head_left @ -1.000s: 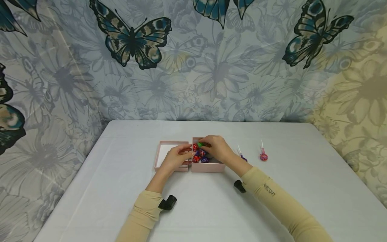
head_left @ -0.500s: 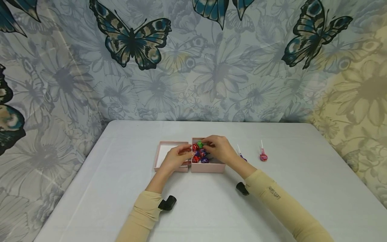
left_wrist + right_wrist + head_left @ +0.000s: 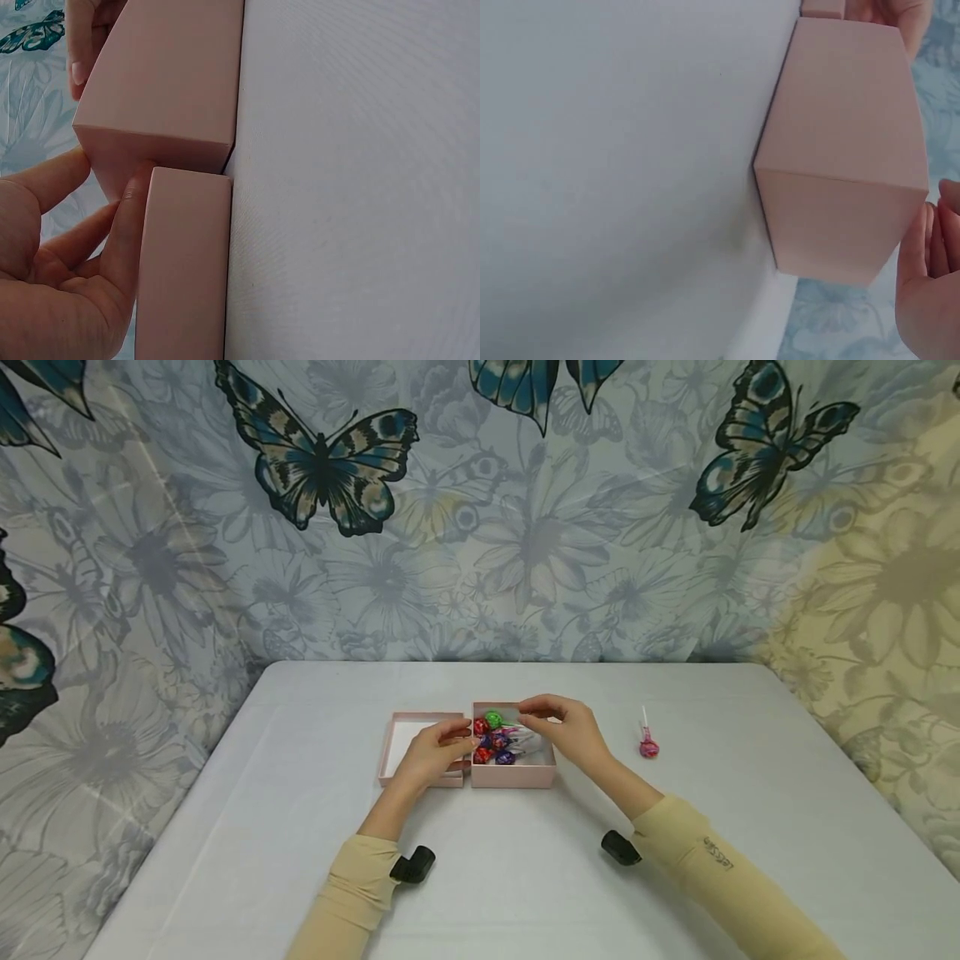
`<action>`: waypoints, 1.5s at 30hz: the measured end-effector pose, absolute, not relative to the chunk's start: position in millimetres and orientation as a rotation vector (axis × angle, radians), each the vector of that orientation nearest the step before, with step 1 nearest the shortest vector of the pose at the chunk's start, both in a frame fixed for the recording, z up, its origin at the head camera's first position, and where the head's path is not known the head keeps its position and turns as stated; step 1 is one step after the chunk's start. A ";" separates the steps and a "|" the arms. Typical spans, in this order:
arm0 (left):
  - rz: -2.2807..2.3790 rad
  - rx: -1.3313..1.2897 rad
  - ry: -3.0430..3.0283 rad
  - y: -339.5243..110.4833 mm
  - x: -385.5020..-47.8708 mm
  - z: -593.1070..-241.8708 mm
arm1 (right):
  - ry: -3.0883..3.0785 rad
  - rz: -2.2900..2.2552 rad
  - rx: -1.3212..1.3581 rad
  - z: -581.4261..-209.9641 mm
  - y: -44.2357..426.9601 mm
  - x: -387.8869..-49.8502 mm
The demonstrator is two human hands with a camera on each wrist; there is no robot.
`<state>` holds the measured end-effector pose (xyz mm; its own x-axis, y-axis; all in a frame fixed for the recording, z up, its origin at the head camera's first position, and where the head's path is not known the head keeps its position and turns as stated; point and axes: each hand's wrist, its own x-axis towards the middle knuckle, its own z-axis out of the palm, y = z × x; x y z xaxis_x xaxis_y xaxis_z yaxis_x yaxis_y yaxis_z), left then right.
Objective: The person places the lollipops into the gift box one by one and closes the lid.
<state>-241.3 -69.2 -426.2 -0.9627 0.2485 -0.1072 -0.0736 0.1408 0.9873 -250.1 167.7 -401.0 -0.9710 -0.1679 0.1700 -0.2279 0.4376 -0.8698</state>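
Note:
A pink box [image 3: 513, 777] stands mid-table with several wrapped lollipops [image 3: 498, 740] inside, red, purple and blue, their pale sticks pointing right. One green lollipop [image 3: 493, 719] lies near the back left corner. My left hand [image 3: 427, 756] holds the box at its left side; the left wrist view shows fingertips [image 3: 129, 195] against that wall and another digit at the top edge. Over the box's right rim is my right hand [image 3: 566, 731], its fingers loosely bent with no lollipop visible between them. In the right wrist view its fingers [image 3: 933, 240] are close to the rim.
The shallow pink lid [image 3: 384, 752], white inside, lies directly left of the box, partly under the left hand. A single pink lollipop [image 3: 648, 747] lies to the right on the white table [image 3: 495, 877]. A butterfly-patterned cloth [image 3: 540, 543] hangs behind.
My right hand has let go of the green lollipop in the box and moved right, uncovering the sticks. The purple lollipop seen earlier beside the box is now out of sight. The left hand stays put.

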 end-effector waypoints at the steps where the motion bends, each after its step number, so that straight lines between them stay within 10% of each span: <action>1: 1.905 0.173 2.176 -69.3 -241.1 -426.5 | -2.601 1.667 0.319 -401.4 170.4 -249.1; 25: 1.966 0.159 2.161 -72.6 -240.1 -428.1 | -2.489 1.879 -0.014 -414.3 269.6 -225.9; 45: 1.884 0.177 2.182 -68.2 -220.2 -394.7 | -2.839 1.105 0.085 -414.5 334.7 -219.4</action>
